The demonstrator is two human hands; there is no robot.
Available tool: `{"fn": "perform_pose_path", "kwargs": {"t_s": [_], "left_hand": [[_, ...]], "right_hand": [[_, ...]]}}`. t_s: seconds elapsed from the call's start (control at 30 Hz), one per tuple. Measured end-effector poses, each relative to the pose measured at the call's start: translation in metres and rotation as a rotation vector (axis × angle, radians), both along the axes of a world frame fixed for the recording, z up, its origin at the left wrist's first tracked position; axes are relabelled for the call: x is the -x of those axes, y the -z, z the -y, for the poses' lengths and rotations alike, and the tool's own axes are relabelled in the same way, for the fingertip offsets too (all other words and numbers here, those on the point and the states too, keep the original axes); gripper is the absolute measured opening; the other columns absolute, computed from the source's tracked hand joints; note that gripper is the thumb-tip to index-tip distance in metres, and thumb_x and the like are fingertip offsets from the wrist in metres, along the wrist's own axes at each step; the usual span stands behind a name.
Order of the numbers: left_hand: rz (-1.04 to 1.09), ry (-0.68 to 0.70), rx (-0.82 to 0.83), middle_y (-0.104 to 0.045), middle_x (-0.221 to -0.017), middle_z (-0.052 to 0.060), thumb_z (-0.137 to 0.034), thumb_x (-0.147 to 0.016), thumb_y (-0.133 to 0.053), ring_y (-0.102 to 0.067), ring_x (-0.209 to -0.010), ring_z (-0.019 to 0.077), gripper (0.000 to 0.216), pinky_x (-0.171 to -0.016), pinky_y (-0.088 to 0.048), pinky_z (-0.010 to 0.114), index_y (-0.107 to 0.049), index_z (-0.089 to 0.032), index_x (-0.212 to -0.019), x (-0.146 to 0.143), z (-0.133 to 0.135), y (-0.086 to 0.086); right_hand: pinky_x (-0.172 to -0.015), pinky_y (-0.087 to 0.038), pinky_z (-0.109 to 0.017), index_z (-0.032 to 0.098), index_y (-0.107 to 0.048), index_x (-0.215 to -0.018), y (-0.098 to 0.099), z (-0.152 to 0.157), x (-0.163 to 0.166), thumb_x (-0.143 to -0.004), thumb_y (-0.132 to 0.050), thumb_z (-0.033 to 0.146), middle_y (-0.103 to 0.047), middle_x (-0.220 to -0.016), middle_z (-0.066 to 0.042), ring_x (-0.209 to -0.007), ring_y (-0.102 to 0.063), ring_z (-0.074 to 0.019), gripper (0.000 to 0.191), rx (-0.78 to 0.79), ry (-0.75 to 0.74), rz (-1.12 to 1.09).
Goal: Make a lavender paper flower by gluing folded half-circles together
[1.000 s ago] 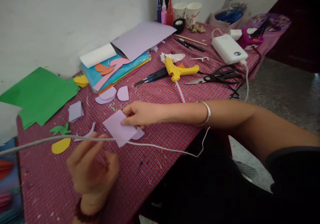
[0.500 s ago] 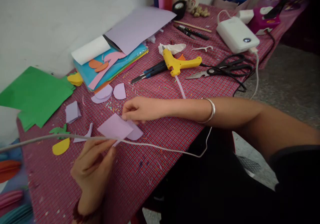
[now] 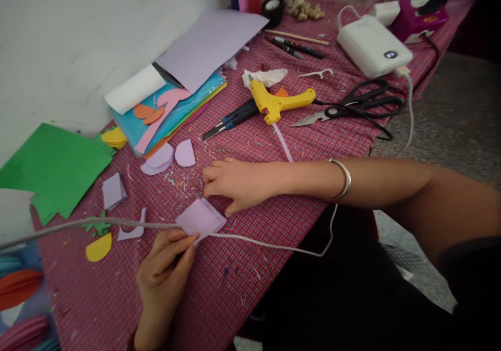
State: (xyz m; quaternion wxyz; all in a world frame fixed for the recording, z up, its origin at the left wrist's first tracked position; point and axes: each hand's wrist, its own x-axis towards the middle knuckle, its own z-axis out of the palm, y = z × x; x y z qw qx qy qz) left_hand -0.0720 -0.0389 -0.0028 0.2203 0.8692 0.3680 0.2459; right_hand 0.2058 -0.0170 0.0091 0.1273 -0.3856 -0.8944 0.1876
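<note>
My left hand point(image 3: 168, 265) pinches the lower corner of a lavender paper square point(image 3: 199, 215) between thumb and fingers. The square looks layered or folded, with slightly offset edges along its right side. Just above and right of it is my right hand point(image 3: 235, 184), palm down over the cloth, thumb apart from the loosely bent fingers and nothing seen in them. Its thumb tip comes near the square's right corner; whether they touch I cannot tell. A cut lavender offcut point(image 3: 135, 228) lies left of the square, and rounded lavender pieces point(image 3: 160, 158) lie farther back.
A white cable point(image 3: 254, 242) crosses in front of my left hand. Beyond my right arm are a yellow glue gun point(image 3: 270, 100), a utility knife point(image 3: 230, 119), scissors point(image 3: 348, 106) and a white power bank point(image 3: 373, 46). Green sheets point(image 3: 58, 166) and a yellow half-round point(image 3: 98, 247) lie left.
My right hand has moved away from the paper's edge and its fingers have spread. The lavender layers now lie nearly together, where a rounded piece stuck out before. The view has shifted slightly.
</note>
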Motion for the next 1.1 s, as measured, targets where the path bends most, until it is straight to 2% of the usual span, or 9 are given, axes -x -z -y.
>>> {"fn": "perform_pose_path", "kwargs": {"t_s": [0.13,0.47,0.73,0.9,1.1], "left_hand": [[0.029,0.009,-0.038,-0.064,-0.091,-0.001,-0.011,-0.084,-0.067,-0.063,-0.082,0.0103,0.022,-0.074,-0.052,0.022,-0.074,-0.026,-0.098,0.0,-0.001,0.005],[0.015,0.021,0.02,-0.066,-0.096,-0.003,-0.013,-0.087,-0.065,-0.064,-0.087,0.0085,0.024,-0.079,-0.051,0.018,-0.072,-0.029,-0.103,0.004,-0.002,0.008],[0.062,-0.032,-0.061,-0.066,-0.096,-0.003,-0.011,-0.086,-0.065,-0.063,-0.087,0.0075,0.024,-0.079,-0.05,0.016,-0.072,-0.028,-0.101,0.007,0.003,0.006],[0.009,0.008,-0.092,-0.066,-0.095,-0.002,-0.011,-0.086,-0.064,-0.063,-0.084,0.0084,0.023,-0.076,-0.051,0.017,-0.072,-0.026,-0.101,0.002,0.003,0.005],[0.004,0.019,-0.08,-0.066,-0.094,-0.002,-0.009,-0.086,-0.065,-0.064,-0.083,0.0079,0.023,-0.078,-0.051,0.018,-0.071,-0.026,-0.101,-0.003,0.003,0.005]], "right_hand": [[-0.086,-0.04,-0.043,0.015,-0.067,-0.111,0.0,0.0,0.001,-0.081,-0.074,0.037,-0.056,-0.122,-0.014,-0.109,-0.051,-0.0291,0.037,-0.013,0.0,0.009],[-0.089,-0.042,-0.042,0.015,-0.066,-0.117,0.005,-0.002,0.002,-0.08,-0.076,0.039,-0.058,-0.123,-0.014,-0.113,-0.052,-0.03,0.045,-0.033,0.004,0.001],[-0.087,-0.043,-0.044,0.014,-0.066,-0.119,0.003,-0.002,0.001,-0.079,-0.076,0.043,-0.058,-0.122,-0.014,-0.115,-0.052,-0.0321,0.05,-0.035,0.007,-0.005],[-0.089,-0.042,-0.045,0.015,-0.058,-0.132,0.002,-0.001,0.0,-0.077,-0.076,0.05,-0.056,-0.127,-0.014,-0.118,-0.05,-0.0321,0.067,0.013,0.005,-0.019],[-0.085,-0.04,-0.041,0.015,-0.065,-0.119,0.009,0.002,0.006,-0.073,-0.077,0.055,-0.058,-0.123,-0.014,-0.113,-0.05,-0.0312,0.062,-0.076,0.026,-0.032]]}}
